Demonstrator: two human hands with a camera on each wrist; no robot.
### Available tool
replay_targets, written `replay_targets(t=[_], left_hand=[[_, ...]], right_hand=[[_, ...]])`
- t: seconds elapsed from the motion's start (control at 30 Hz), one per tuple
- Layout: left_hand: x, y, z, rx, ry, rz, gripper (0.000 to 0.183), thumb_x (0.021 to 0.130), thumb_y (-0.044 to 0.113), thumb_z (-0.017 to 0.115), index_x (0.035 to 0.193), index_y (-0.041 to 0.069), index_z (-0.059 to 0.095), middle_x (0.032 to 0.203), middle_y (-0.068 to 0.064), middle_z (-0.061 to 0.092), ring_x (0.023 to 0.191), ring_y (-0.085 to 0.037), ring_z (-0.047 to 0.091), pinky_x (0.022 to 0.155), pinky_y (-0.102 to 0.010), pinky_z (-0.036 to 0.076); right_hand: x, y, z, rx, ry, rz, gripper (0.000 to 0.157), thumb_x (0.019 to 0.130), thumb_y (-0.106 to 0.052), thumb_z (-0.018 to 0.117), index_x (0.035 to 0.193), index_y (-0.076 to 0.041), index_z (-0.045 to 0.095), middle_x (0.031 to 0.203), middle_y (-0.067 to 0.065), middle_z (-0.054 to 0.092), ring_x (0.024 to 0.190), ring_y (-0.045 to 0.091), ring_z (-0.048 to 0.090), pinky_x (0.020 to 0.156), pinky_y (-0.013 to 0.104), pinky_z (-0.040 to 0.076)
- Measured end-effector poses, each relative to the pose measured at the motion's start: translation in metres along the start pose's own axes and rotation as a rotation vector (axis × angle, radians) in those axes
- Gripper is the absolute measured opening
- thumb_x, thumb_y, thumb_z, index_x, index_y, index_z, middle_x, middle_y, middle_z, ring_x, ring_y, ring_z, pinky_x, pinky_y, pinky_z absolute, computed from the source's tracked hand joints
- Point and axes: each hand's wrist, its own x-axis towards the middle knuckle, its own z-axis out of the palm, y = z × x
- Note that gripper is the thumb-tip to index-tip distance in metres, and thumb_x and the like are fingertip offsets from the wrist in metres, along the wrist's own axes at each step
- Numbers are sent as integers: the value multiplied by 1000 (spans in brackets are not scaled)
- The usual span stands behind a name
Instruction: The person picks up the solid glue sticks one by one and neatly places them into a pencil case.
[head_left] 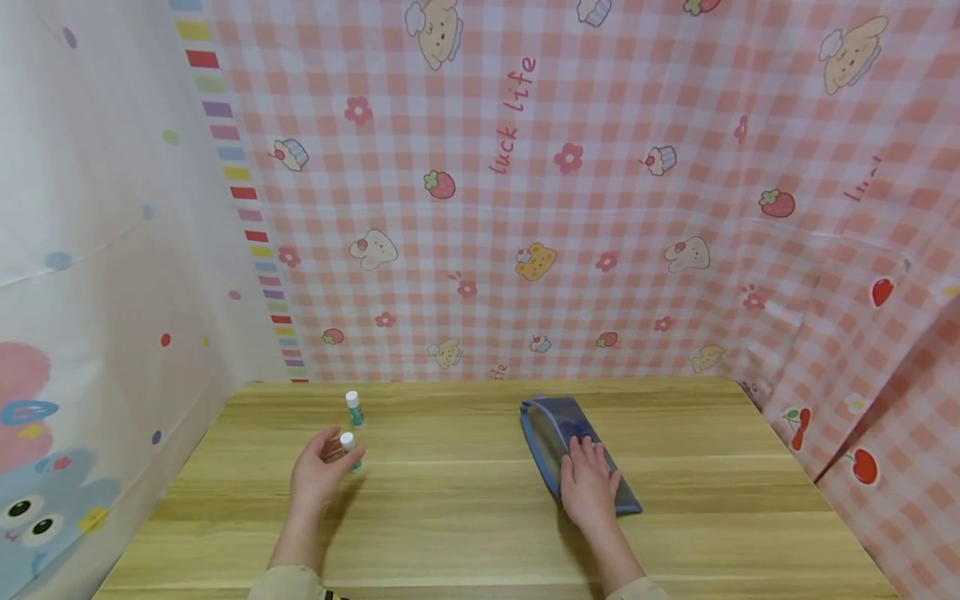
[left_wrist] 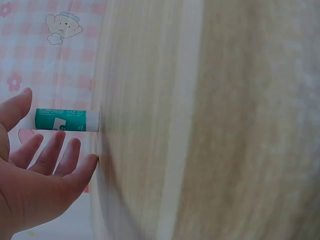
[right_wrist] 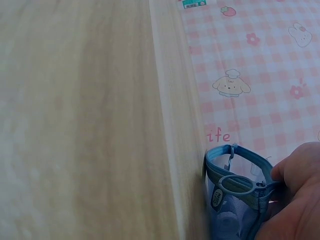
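A white-capped green glue stick stands upright on the table beside my left hand. Thumb and fingers of that hand are spread loosely around the glue stick, with gaps visible in the left wrist view. A second glue stick stands just behind. My right hand lies over a blue mesh zipper pouch, whose mouth gapes toward the left. In the right wrist view this hand pinches the pouch's rim; part of the grip is hidden.
The wooden table extends to a pink checked curtain at the back and right. A white patterned curtain hangs on the left. Both glue sticks stand well left of the pouch.
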Motion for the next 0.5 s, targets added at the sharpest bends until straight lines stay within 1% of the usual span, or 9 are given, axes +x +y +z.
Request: replay_targets(t=[0.1, 0.2, 0.33, 0.5], left_hand=[[0, -3, 1, -21, 0, -1, 63, 91, 9, 72, 141, -13, 40, 133, -34, 51, 121, -42, 54, 83, -10, 47], [0, -4, 1, -20, -1, -5, 59, 92, 7, 71, 140, -12, 42, 133, -33, 52, 118, -40, 55, 78, -7, 45], [0, -6, 1, -14, 0, -14, 54, 92, 4, 69, 138, -11, 45, 132, -32, 53, 119, -41, 55, 78, -7, 45], [0, -7, 2, 5, 9, -26, 47, 92, 4, 68, 134, -10, 50, 130, -30, 56, 119, -40, 54, 80, -10, 47]], right_hand=[[0, 0, 0, -2, -3, 3, 44, 104, -13, 42, 141, 11, 45, 148, 35, 32, 141, 51, 20, 105, 80, 6], [0, 0, 0, -2, -8, 2, 44, 104, -14, 42, 141, 11, 45, 149, 35, 32, 141, 51, 20, 105, 80, 7], [0, 0, 0, 0, -8, -3, 44, 105, -14, 42, 141, 11, 45, 148, 36, 32, 141, 52, 20, 105, 80, 7], [0, 1, 2, 6, -4, -5, 44, 104, -14, 41, 141, 11, 45, 148, 36, 32, 141, 52, 20, 105, 80, 6]])
